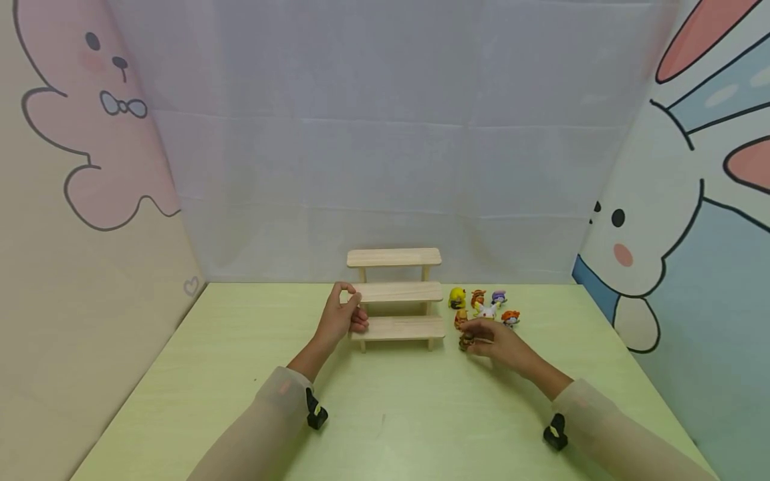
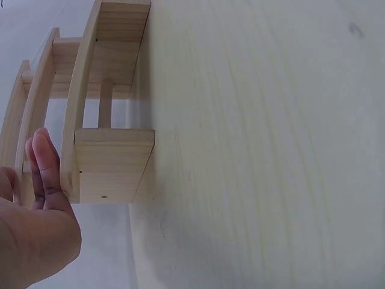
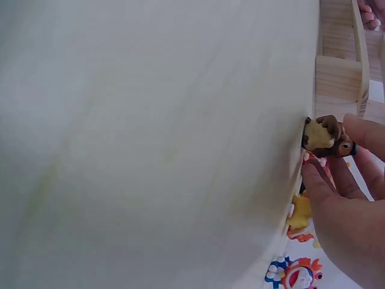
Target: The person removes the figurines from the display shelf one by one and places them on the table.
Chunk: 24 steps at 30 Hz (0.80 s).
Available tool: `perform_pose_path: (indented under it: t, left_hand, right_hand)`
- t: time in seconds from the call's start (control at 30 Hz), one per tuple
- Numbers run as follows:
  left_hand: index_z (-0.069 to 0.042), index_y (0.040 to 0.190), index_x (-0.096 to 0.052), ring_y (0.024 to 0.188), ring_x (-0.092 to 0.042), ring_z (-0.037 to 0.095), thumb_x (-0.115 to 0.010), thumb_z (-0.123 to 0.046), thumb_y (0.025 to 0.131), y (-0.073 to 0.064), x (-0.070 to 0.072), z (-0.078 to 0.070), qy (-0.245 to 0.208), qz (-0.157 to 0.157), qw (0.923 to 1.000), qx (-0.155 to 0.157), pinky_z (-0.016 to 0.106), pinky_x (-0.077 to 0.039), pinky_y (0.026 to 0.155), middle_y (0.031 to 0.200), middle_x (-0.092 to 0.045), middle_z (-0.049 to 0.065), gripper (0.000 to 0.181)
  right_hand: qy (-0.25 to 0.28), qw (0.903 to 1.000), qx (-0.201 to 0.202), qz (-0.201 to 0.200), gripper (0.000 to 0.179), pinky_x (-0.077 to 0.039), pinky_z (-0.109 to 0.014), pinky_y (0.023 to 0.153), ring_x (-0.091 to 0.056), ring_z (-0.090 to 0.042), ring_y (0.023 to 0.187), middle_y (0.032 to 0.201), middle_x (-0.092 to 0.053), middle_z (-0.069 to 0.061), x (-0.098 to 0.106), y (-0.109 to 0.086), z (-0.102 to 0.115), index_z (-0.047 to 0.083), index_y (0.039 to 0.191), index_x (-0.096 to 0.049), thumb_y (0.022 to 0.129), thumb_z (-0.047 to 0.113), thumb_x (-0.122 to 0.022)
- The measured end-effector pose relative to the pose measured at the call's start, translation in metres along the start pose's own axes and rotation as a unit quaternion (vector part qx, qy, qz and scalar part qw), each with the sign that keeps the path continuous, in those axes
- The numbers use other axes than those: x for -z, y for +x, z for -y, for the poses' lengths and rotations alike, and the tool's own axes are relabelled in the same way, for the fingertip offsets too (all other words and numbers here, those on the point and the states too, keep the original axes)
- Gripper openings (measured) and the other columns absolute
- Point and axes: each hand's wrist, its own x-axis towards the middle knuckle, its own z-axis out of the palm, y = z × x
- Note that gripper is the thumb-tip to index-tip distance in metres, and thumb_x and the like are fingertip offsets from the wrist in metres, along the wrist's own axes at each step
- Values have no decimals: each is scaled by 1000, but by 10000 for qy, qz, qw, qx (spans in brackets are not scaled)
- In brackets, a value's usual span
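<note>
A three-tier wooden display stand (image 1: 400,292) rests on the table at the back wall. My left hand (image 1: 339,315) is at its left end, thumb and index finger gripping the end of the middle tier. In the left wrist view two fingers (image 2: 45,156) reach up beside the bottom tier. To the right of the stand, my right hand (image 1: 496,342) pinches a small brown owl figurine (image 3: 323,136) with a tan belly and orange-ringed eye. The owl stands close on the tabletop, fingers about its head and side.
Several small figurines stand behind the right hand: a yellow one (image 1: 457,298), a purple one (image 1: 498,297), a white one (image 1: 484,310), and an orange-and-blue one (image 1: 510,318) among them. Cartoon-printed side walls and a white back sheet (image 1: 385,147) enclose the pale green table (image 1: 385,414).
</note>
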Motion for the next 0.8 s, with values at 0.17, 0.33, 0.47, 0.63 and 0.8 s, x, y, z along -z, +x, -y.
perform_pose_path:
  t: [0.17,0.33,0.47,0.63,0.8]
  left_hand:
    - [-11,116,-41,53,-65,18,-51,-19,111,-1,-1,-1,-21,6,10000,-16,28,-60,50,65,-65,9,14]
    - [-9,116,-43,53,-66,18,-53,-20,110,-1,1,-1,125,52,9999,-31,28,-60,49,64,-65,9,16]
    - [-9,117,-46,52,-67,17,-57,-24,109,0,4,-1,521,131,9984,-185,28,-59,48,63,-65,9,20]
    - [-12,117,-52,53,-67,18,-60,-35,106,2,10,-2,1075,155,9935,-340,30,-60,49,66,-68,12,26]
    - [-15,121,-56,60,-70,28,-57,-43,107,-1,17,-7,1805,114,9813,-657,35,-62,55,73,-71,18,32]
  right_hand:
    - [-354,9994,2,-15,38,-52,-53,106,-56,-46,131,135,-63,-23,6,-6,12,-2,135,-61,99,7,-69]
    - [-1105,9935,92,-247,33,-55,-54,102,-60,-45,125,131,-66,-21,12,-9,24,-2,131,-63,101,12,-68]
    - [-1634,9847,192,-570,33,-58,-54,96,-65,-44,117,127,-67,-23,17,-6,34,-4,129,-64,102,14,-67]
    - [-2421,9645,174,-1042,39,-57,-59,92,-67,-45,113,132,-65,-23,22,-1,42,0,135,-62,102,19,-67]
    - [-2904,9472,107,-1356,48,-46,-65,105,-51,-48,132,146,-54,-25,24,4,45,0,142,-56,104,27,-65]
